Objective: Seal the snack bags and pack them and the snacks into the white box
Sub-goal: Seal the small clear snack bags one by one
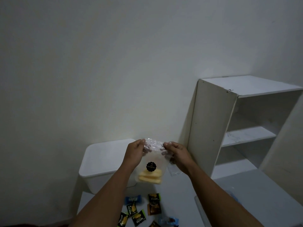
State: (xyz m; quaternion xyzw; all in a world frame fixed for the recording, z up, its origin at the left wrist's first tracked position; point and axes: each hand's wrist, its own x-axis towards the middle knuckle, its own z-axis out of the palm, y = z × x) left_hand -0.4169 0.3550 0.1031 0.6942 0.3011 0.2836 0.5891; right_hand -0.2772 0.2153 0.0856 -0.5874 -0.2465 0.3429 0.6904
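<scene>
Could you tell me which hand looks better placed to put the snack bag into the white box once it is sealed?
Probably the left hand: it grips the snack bag on the side nearest the white box, while the right hand is farther away.

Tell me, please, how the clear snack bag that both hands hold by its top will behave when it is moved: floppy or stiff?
The snack bag is probably floppy: its thin clear film crinkles where the left hand and right hand pinch it. It likely hangs bottom-heavy, since the yellow snacks sit low.

"Kalpa" on the blue wrapper (132, 200); snack bag's black sticker (151, 166) text illegible.
</scene>
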